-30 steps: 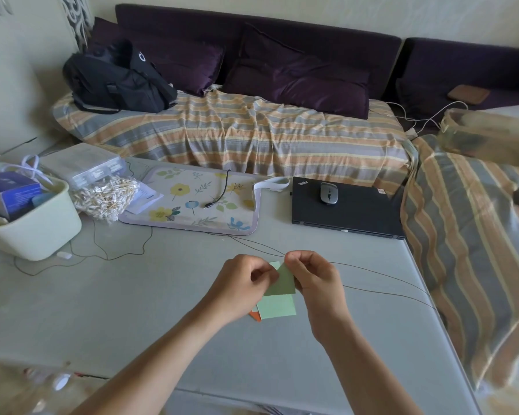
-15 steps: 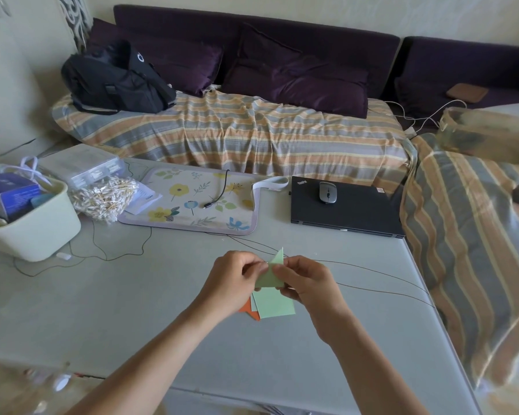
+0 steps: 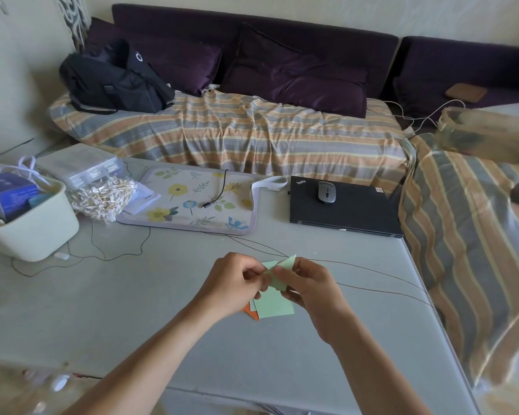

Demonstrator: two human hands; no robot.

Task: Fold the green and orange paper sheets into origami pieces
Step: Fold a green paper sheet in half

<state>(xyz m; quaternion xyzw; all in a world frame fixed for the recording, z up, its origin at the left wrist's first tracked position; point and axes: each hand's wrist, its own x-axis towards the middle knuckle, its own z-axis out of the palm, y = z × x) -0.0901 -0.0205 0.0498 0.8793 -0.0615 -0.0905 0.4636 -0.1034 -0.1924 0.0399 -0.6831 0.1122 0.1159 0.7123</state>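
Observation:
Both hands hold a small folded green paper piece point(image 3: 285, 269) above the grey table point(image 3: 132, 310). My left hand point(image 3: 237, 280) pinches its left side and my right hand point(image 3: 310, 286) pinches its right side, with one pointed corner sticking up between them. Beneath my hands a flat green sheet point(image 3: 274, 304) lies on the table. An orange sheet point(image 3: 251, 313) lies under it, and only its corner shows at the lower left.
A floral mat point(image 3: 192, 202) with a cable plug, a closed black laptop point(image 3: 342, 208) with a mouse point(image 3: 326, 191) on it, a cream bin point(image 3: 30, 223), a bag of cotton swabs point(image 3: 102, 196) and thin wires point(image 3: 372, 283) lie on the table. Striped sofa covers run behind and right.
My hands have turned the green piece: a pointed corner now sticks up between the fingers, and my right hand has closed in over it.

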